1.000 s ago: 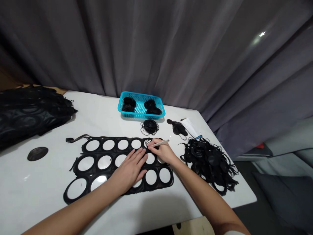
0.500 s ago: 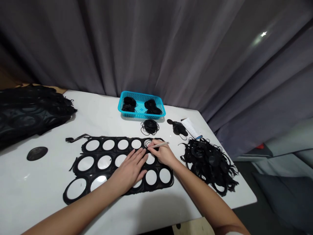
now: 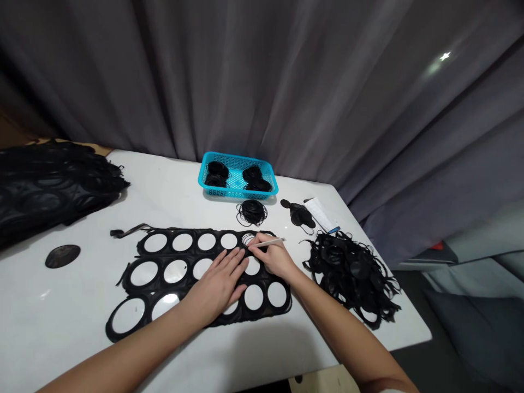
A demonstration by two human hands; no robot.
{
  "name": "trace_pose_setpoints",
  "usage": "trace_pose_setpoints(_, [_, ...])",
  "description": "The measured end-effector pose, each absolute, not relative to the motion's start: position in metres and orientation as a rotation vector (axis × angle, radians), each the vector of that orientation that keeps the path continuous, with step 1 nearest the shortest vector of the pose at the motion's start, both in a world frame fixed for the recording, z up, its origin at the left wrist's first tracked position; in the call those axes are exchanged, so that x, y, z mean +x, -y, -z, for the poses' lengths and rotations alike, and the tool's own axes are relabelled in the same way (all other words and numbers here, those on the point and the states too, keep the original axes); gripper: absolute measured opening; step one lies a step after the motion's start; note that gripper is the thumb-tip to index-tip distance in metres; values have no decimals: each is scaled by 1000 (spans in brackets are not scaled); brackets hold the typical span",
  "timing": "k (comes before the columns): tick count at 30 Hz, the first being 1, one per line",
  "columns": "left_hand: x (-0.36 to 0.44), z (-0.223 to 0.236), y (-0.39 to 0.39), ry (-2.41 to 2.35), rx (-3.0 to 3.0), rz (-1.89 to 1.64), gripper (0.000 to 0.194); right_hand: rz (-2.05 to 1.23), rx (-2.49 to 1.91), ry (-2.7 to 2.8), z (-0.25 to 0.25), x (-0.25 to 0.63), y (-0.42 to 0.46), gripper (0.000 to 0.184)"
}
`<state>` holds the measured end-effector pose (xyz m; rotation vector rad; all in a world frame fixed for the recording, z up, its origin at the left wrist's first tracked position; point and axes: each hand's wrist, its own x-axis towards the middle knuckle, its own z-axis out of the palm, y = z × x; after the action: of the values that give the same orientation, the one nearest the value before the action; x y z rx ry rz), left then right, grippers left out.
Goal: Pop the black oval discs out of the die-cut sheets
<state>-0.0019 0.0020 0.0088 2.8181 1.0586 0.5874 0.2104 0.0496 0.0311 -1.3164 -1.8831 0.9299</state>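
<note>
A black rubber sheet (image 3: 159, 284) with rows of round holes lies flat on the white table (image 3: 73, 311). My left hand (image 3: 219, 281) rests on it with fingers stretched out, pressing the middle. In my right hand (image 3: 272, 255) is a slim, pale, pen-like tool (image 3: 268, 242), held in a pinch at the sheet's top row. Thin black rings (image 3: 248, 239) show in the hole beside my right fingertips. The tool's tip is hidden by the fingers.
Behind the sheet sit a bundle of thin black rings (image 3: 252, 212) and a blue basket (image 3: 238, 192) holding more bundles. Black scraps (image 3: 352, 273) are heaped at right, near black discs (image 3: 301, 214) and a white paper (image 3: 321, 214). At left are a large black pile (image 3: 53, 191) and a black disc (image 3: 63, 256).
My right hand and the tool have shifted only slightly at the same hole. My left hand stays in place on the sheet.
</note>
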Motion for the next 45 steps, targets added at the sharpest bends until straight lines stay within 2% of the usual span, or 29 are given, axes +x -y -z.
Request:
trace_pose_setpoints(6, [-2, -9, -2, -1076, 2859, -532, 47, -827, -1291, 1949, -31, 209, -45, 11])
trace_pose_setpoints(12, [-2, -9, -1, -1058, 2821, -543, 50, -306, -1274, 2372, -29, 205, -45, 13])
trace_pose_setpoints(14, [-2, -9, -2, -1051, 2821, -542, 49, -155, -1430, 2311, -35, 217, -61, 15])
trace_pose_setpoints(17, [-2, -12, -3, -1048, 2831, -540, 48, -15, -1688, 1923, -52, 244, -87, 16])
trace_pose_setpoints(19, [-4, -14, -4, -1043, 2837, -541, 48, -102, -1694, 1760, -63, 257, -93, 15])
trace_pose_setpoints(25, [-14, -17, 13, -959, 2802, -532, 48, -914, -1461, 1762, -64, 235, -36, 15])
trace_pose_setpoints(28, [-18, -15, 25, -921, 2813, -505, 51, -1132, -1420, 1792, -54, 219, -4, 11])
trace_pose_setpoints(39, [-17, -11, 29, -952, 2778, -508, 52, -1044, -1382, 1828, -40, 214, 10, 9])
trace_pose_setpoints(45, [-18, -12, 29, -947, 2772, -519, 54, -870, -1312, 1946, -38, 211, 15, 9])
